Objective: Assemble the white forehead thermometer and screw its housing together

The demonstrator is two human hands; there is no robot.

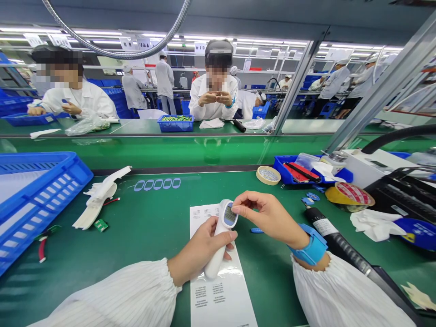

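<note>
White plastic thermometer (220, 231) sits closed in the left hand (200, 250), fingers wrapped round the handle, firm grip, just above a printed sheet (204, 213) on the green mat (136, 218). Right hand (265, 218) is at the top of the head, fingertips curled at the screen (230, 214) edge; can't tell if it's gripping or only touching. Casing looks shut and the screen lit; nothing further to tell from here. Long axis runs from the handle end, low and near the wearer, up and away, leaning slightly right. Screen faces up.
</note>
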